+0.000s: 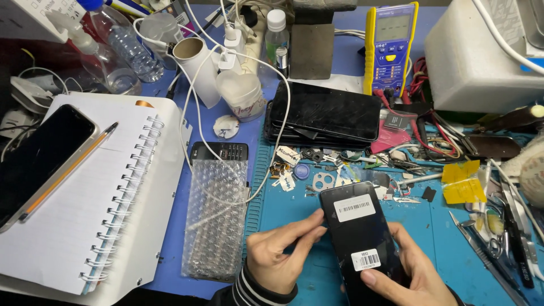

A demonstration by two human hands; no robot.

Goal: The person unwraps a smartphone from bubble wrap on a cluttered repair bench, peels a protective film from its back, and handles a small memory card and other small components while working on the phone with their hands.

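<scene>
Both hands (pixel 283 255) (pixel 405 272) grip black phone (pixel 360 238); bubble wrap (pixel 216 218) left, tweezers (pixel 487 255) right.

Phone repair workbench: blue silicone work mat (pixel 453 249), yellow-cased digital multimeter (pixel 390 45), stack of cracked black phone screens (pixel 326 116), steel tweezers (pixel 487 255), scattered small phone parts (pixel 317 170).

A cluttered workbench (pixel 198 122) with a blue top carries a teal work mat (pixel 453 238), evenly lit.
</scene>
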